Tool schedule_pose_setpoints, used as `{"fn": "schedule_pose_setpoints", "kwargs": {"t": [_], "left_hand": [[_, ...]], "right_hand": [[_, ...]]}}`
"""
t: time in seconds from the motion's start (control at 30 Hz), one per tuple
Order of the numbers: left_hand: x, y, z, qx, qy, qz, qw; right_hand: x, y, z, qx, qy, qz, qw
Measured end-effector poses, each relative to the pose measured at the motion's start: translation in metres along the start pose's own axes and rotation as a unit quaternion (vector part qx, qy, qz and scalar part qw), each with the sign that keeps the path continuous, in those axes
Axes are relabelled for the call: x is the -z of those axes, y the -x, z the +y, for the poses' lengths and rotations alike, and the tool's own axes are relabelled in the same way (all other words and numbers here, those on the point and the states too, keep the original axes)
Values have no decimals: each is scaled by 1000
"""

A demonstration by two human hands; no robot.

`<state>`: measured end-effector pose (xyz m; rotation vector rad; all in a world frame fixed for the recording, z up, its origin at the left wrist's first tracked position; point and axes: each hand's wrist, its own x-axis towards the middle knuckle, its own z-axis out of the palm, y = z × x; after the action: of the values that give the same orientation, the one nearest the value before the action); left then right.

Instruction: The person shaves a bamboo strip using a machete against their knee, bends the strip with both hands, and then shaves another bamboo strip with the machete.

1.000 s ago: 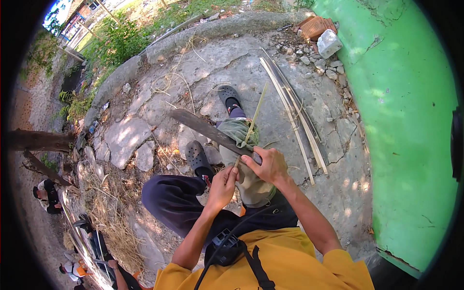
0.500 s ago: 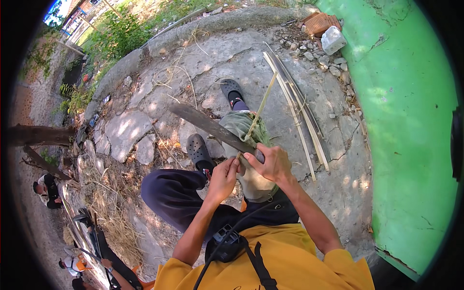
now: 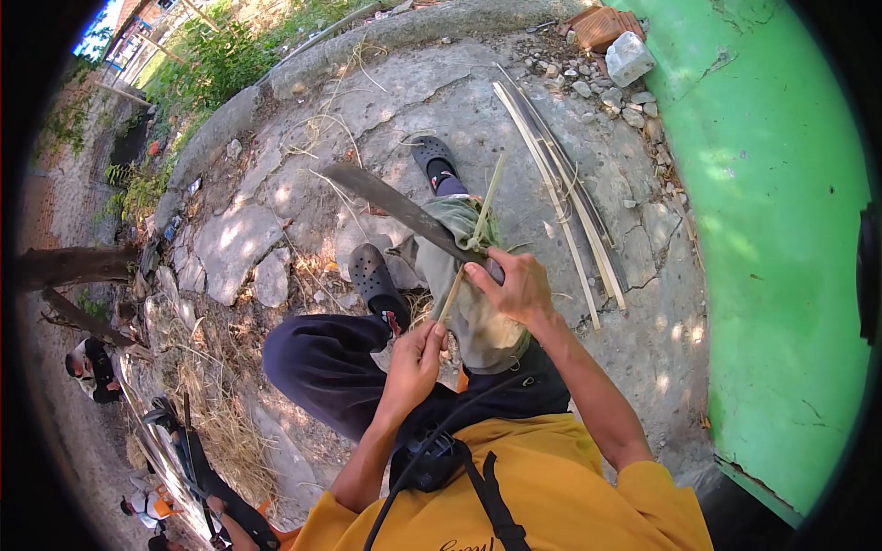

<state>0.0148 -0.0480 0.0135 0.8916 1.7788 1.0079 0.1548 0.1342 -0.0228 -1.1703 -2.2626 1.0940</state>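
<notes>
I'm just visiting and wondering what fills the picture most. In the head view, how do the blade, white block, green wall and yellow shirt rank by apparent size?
1. Green wall
2. Yellow shirt
3. Blade
4. White block

The shirt is close to the camera, so true sizes may differ.

Bright daylight dapples the cracked concrete [image 3: 634,376] and green wall [image 3: 781,275]. Fisheye distortion bows the wall inside black corners.
</notes>
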Motion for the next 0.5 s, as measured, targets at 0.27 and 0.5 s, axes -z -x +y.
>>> {"fn": "schedule_pose_setpoints", "kwargs": {"t": [0.27,0.5], "left_hand": [[-2,-27,0,-33,-87,15,996],[-7,-45,-7,-75,-48,16,996]], "right_hand": [[-1,13,4,56,29,9,998],[3,7,4,58,17,-22,998]]}}
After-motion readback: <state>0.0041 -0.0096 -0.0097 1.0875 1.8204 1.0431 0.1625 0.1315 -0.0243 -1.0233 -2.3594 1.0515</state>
